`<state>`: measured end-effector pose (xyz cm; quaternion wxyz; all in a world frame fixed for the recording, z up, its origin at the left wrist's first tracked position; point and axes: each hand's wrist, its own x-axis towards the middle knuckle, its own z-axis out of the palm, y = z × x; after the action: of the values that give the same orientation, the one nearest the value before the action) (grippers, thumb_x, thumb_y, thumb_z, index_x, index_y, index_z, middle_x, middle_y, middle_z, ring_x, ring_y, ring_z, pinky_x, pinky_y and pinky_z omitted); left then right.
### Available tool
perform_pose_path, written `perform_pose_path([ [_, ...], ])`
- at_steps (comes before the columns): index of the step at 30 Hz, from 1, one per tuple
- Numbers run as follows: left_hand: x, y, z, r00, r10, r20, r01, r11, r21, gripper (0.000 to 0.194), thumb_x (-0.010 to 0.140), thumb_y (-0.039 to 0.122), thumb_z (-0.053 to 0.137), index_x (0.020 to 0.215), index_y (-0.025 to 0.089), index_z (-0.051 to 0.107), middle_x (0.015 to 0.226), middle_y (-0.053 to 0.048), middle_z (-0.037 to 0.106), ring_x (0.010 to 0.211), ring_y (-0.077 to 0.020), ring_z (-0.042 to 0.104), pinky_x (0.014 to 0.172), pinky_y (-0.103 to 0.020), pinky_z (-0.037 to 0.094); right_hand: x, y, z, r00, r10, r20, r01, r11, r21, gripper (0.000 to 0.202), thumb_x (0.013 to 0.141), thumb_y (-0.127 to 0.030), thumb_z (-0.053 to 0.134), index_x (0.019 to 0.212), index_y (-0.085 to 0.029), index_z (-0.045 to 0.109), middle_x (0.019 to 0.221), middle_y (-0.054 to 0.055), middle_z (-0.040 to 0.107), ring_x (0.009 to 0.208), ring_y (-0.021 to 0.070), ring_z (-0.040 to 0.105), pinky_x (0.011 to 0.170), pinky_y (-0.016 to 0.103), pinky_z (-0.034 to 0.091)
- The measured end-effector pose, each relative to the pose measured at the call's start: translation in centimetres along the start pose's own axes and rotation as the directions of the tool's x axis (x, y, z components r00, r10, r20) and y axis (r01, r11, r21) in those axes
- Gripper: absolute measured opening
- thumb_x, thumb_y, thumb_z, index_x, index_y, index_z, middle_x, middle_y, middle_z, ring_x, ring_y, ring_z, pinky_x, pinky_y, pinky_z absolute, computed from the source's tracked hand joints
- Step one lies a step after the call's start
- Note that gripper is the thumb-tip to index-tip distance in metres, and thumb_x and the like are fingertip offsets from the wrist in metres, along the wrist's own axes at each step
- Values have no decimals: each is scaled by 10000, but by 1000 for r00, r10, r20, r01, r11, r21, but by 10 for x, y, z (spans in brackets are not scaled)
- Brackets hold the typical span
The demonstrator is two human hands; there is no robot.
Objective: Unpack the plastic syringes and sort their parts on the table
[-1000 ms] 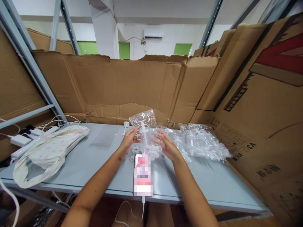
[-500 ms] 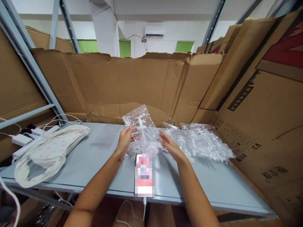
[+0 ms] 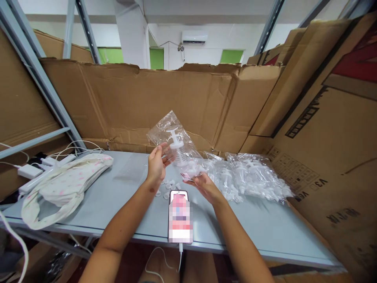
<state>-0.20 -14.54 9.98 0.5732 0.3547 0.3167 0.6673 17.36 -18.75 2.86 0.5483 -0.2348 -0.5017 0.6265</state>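
A clear plastic bag (image 3: 190, 147) is held tilted above the table. Inside it is a white plastic plunger-type tool (image 3: 177, 145) with a T-shaped handle, and small white pieces (image 3: 193, 167) bunched at the bottom. My left hand (image 3: 157, 163) grips the bag's left side, its fingers partly behind the film. At the lower end, my right hand (image 3: 204, 186) is closed on the bag's bottom edge, where a pinkish patch shows. Several small white rings (image 3: 171, 184) lie on the table below the bag.
Filled clear bags (image 3: 256, 179) are piled to the right. A phone (image 3: 180, 216) with a cable lies at the front edge of the grey table (image 3: 132, 220). A white cloth bag (image 3: 67, 184) and power strip (image 3: 44, 175) are at left. Cardboard (image 3: 153, 102) walls the back.
The bag has risen off the table and tilted. My right hand has moved left from beside the bag and taken hold of its bottom; my left hand has gone up slightly.
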Motion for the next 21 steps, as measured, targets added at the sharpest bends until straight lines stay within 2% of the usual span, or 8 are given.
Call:
perform_pose_path([
  [2, -2, -2, 1, 999, 4, 40, -5, 1000, 27, 261, 841, 359, 502, 1020, 180, 564, 995, -82, 653, 648, -121, 646, 630, -277, 530, 4, 7, 0, 985, -26, -170, 33, 999, 37, 395, 663, -429, 722, 1000, -255, 615, 1037, 43, 679, 983, 229, 621, 927, 449, 437],
  [3, -4, -3, 1, 998, 18, 57, -21, 998, 52, 263, 835, 354, 511, 1033, 186, 551, 983, -79, 653, 655, -124, 647, 634, -278, 531, 5, 8, -1, 976, -35, -215, 51, 996, 68, 332, 673, -434, 712, 930, -241, 627, 987, 40, 695, 941, 229, 637, 909, 446, 455],
  [6, -4, -4, -2, 987, 145, 75, -153, 981, 122, 320, 821, 325, 537, 1117, 222, 471, 1030, -77, 641, 723, -135, 658, 657, -268, 529, 6, 4, -2, 965, -55, -258, 100, 981, 165, 273, 698, -435, 687, 875, -236, 632, 912, 23, 711, 885, 232, 656, 848, 450, 501],
  [10, 7, -1, -14, 920, 381, 93, -392, 897, 203, 487, 802, 288, 565, 1239, 275, 351, 1136, -88, 593, 726, -128, 655, 648, -260, 530, 4, -8, -5, 938, -47, -343, 138, 959, 246, 237, 693, -429, 683, 831, -241, 638, 819, -12, 711, 852, 232, 665, 788, 456, 536],
  [12, 14, -1, -21, 888, 439, 138, -460, 849, 260, 491, 788, 273, 582, 1238, 269, 386, 1119, -86, 593, 681, -118, 642, 612, -255, 527, 3, -11, -6, 918, -29, -396, 144, 953, 266, 241, 669, -436, 695, 795, -238, 640, 773, -17, 708, 814, 239, 672, 738, 457, 553],
  [16, 20, -5, -32, 849, 473, 236, -528, 746, 405, 274, 795, 299, 569, 1047, 193, 577, 1065, -85, 611, 727, -132, 622, 608, -248, 517, 4, -12, -12, 896, 10, -444, 121, 956, 266, 298, 653, -496, 687, 779, -233, 631, 764, 1, 706, 774, 236, 677, 656, 418, 573],
  [18, 18, -8, -35, 828, 497, 259, -556, 670, 492, 226, 801, 308, 562, 984, 184, 608, 1029, -78, 624, 789, -145, 616, 652, -248, 507, 5, -9, -14, 886, 16, -464, 104, 967, 232, 312, 650, -506, 690, 794, -238, 619, 779, -1, 699, 774, 219, 674, 638, 381, 579],
  [21, 14, -12, -37, 794, 543, 274, -577, 530, 622, 206, 796, 304, 571, 970, 199, 610, 997, -60, 632, 831, -149, 603, 684, -241, 482, 6, -4, -16, 869, 20, -495, 73, 983, 167, 279, 639, -429, 729, 815, -254, 601, 796, -23, 684, 746, 185, 669, 615, 333, 583],
])
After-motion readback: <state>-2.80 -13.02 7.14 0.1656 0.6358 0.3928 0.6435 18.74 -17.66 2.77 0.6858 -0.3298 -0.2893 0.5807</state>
